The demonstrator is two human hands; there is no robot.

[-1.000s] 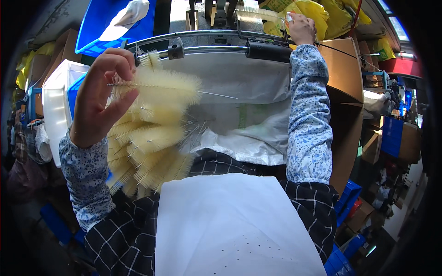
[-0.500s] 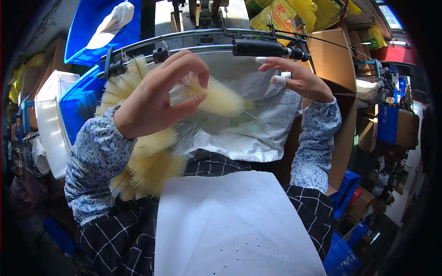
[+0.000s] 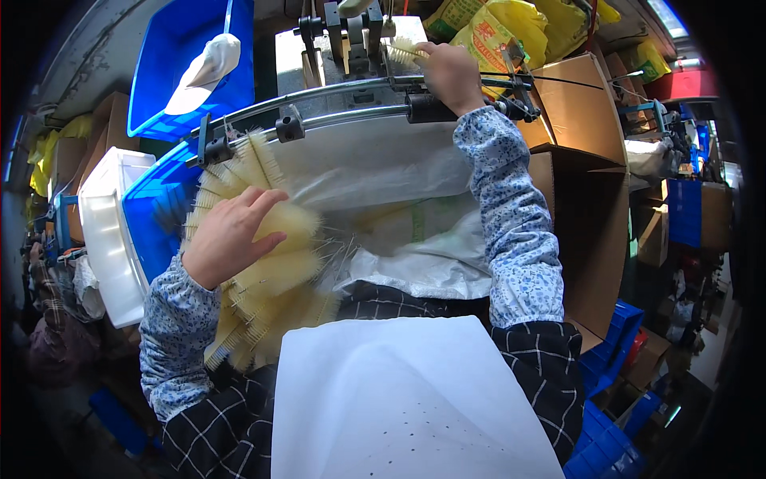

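Note:
My right hand (image 3: 452,76) reaches far forward over the metal rails, its fingers closed at a pale-yellow bristle brush (image 3: 405,52). That brush lies beside the machine's upright metal blocks (image 3: 355,40); the hand hides part of it. On the left, my left hand (image 3: 231,235) is open, fingers apart, over a pile of similar cream bristle brushes (image 3: 271,263) with thin wire stems. Whether its fingertips touch the pile I cannot tell. A greyish-white plastic sheet (image 3: 383,172) is spread between my arms, under the rails.
Two curved metal rails (image 3: 343,116) with black clamps and a black roller cross ahead of me. A blue bin (image 3: 152,96) with a white cap (image 3: 209,68) stands far left, above a white plastic box (image 3: 112,231). An open cardboard box (image 3: 586,231) stands right; yellow sacks (image 3: 499,36) lie behind.
My right hand has moved forward to the machine, where a brush now shows at its fingers. My left hand has dropped back to the brush pile; the brush seen between my hands is gone from there.

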